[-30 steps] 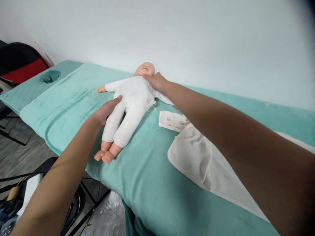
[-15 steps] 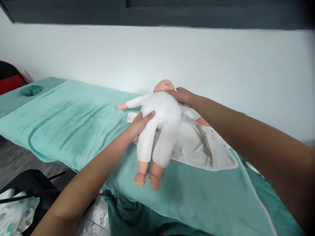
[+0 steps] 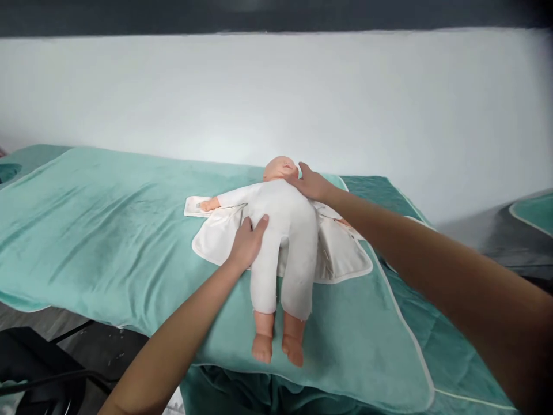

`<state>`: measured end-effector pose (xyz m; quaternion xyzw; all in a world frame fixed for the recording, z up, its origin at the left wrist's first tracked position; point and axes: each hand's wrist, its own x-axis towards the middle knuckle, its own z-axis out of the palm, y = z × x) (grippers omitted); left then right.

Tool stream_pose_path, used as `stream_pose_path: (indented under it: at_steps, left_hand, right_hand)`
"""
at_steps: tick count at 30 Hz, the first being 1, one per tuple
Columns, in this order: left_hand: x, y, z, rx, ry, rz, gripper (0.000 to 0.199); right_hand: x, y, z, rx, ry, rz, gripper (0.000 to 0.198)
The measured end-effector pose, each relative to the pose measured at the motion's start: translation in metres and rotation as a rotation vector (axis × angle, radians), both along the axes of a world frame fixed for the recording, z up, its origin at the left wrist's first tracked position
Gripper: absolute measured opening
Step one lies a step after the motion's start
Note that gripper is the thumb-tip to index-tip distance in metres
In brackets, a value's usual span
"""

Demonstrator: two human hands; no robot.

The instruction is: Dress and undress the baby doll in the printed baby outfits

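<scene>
A baby doll [image 3: 280, 213] with a white cloth body and bare plastic head, hands and feet is face up, its feet toward me. Beneath it a small white garment [image 3: 343, 253] is spread open, one sleeve out to the left near the doll's hand. My left hand [image 3: 248, 242] grips the doll's side at the hip, thumb on top. At the neck and shoulder, next to the head, my right hand [image 3: 313, 183] holds the doll; some of its fingers are hidden behind it.
A light green blanket [image 3: 103, 230] covers the long bed against the white wall [image 3: 173, 98]. Darker green cloth [image 3: 458, 334] shows at the right. A black chair or bag [image 3: 38, 369] stands at the lower left, below the bed's edge.
Both hands have brought the doll down onto the white garment, its legs now straighter toward me. More of the garment shows on the left. The view has turned to the right.
</scene>
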<state>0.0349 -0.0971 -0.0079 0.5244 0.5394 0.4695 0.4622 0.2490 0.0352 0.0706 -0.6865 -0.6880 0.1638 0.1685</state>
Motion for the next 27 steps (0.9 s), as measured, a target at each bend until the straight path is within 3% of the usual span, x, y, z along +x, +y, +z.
stream_pose_path:
  at_steps: [3,6,8,10,14,19,22,24,27]
  left_hand:
    - [-0.001,0.013,0.001,0.075,0.234,0.134,0.048]
    - [-0.002,0.027,0.000,0.176,0.380,0.192,0.041]
    - [-0.002,0.033,-0.002,0.193,0.487,0.189,0.037]
    - [-0.003,0.037,-0.004,0.185,0.574,0.180,0.036]
    - [-0.005,0.037,-0.006,0.165,0.664,0.169,0.041]
    - [-0.012,0.034,-0.006,0.327,0.932,0.161,0.032]
    - [-0.024,0.040,-0.009,0.385,1.086,0.243,0.025]
    - [-0.035,0.049,-0.013,0.335,1.072,0.305,0.024]
    - [-0.051,0.063,-0.019,0.268,0.824,0.306,0.014]
  right_hand:
    - [-0.009,-0.004,0.014,0.159,-0.261,0.098,0.063]
    - [-0.046,-0.014,0.019,0.301,-0.246,0.321,0.044]
    - [-0.082,-0.018,0.011,0.296,-0.277,0.540,0.039]
    - [-0.117,-0.018,0.001,0.253,-0.408,0.668,0.033]
    - [-0.157,-0.007,-0.014,0.094,-0.506,0.667,0.036]
    - [-0.147,-0.004,-0.007,0.073,-0.477,0.651,0.034]
    - [-0.128,-0.012,0.002,0.111,-0.419,0.608,0.035]
    - [-0.116,-0.018,0.005,0.136,-0.351,0.595,0.035]
    - [-0.103,-0.025,0.005,0.160,-0.282,0.649,0.035]
